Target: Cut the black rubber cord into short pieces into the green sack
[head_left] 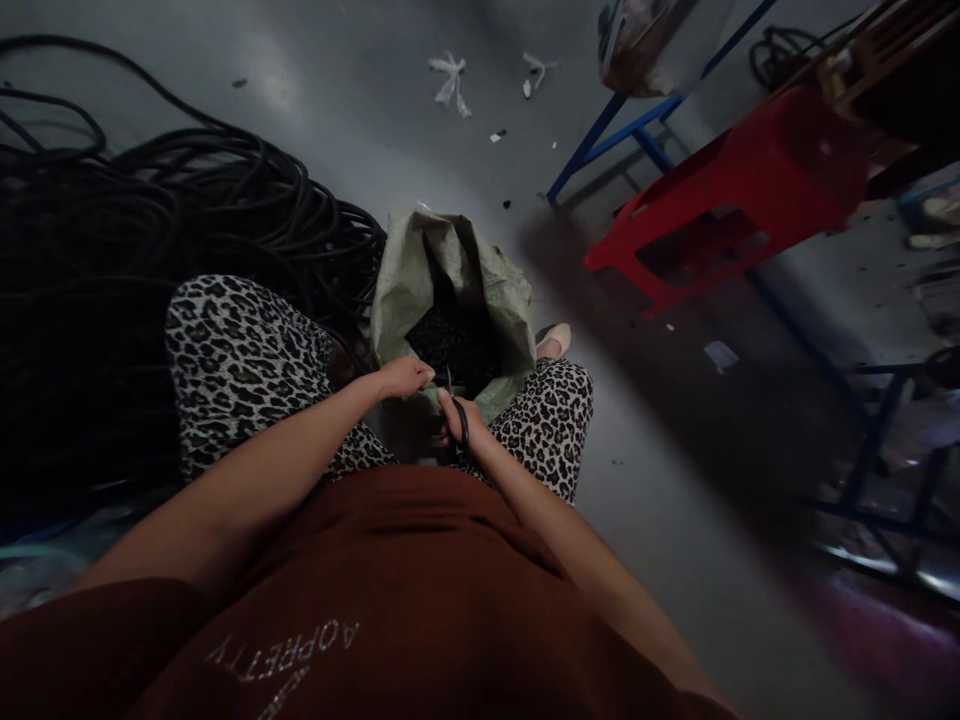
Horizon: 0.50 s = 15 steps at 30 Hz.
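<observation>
A pale green woven sack [397, 270] stands between my knees with its mouth open. Many small black pieces [457, 335] lie inside it. My right hand [463, 418] is wrapped round a pair of scissors [462, 425] with black handles, the blades pointing up toward the sack's mouth. Just left of the blades, my left hand [406, 377] is closed in a pinch at the sack's near rim. What sits between its fingertips is too small and dark to make out.
A large heap of black cable coils [255, 180] fills the left side. At the right, a red plastic stool [787, 170] lies tilted beside a blue metal frame [592, 150]. Scraps of clear plastic [448, 82] are scattered on the grey floor [337, 90].
</observation>
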Tool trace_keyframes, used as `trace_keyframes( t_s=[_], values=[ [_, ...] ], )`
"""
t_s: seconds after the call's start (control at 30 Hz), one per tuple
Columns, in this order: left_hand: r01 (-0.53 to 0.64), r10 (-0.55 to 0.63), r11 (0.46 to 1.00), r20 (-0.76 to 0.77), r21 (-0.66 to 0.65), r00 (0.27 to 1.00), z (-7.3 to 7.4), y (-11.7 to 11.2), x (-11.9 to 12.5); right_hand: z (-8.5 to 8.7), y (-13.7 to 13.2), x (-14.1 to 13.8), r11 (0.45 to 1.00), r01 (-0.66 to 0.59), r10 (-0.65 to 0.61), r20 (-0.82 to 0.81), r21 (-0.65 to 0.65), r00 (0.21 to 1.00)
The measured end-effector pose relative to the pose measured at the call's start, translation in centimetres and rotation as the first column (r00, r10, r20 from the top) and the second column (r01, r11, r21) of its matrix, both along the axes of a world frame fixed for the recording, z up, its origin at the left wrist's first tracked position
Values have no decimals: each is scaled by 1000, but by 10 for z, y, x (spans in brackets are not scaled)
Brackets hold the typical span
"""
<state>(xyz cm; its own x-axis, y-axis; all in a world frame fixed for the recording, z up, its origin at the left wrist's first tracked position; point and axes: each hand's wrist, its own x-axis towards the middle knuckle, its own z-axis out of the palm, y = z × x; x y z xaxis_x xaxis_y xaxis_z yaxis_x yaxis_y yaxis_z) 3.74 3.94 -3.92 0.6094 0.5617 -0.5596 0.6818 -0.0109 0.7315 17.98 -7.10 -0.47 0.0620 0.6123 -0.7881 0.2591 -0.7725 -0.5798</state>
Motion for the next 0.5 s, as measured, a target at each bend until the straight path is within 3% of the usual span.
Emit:
trace_keyframes(
  t_s=[0.27, 0.5],
  values=[
    [-36, 36, 999, -8, -3, 999, -12, 2, -1, -2, -4, 2, 996, -1, -6, 79, 90, 997],
    [-23, 23, 1000, 20, 18, 1000, -15, 1, -3, -7, -5, 6, 998, -3, -2, 81, 66, 997]
  ],
)
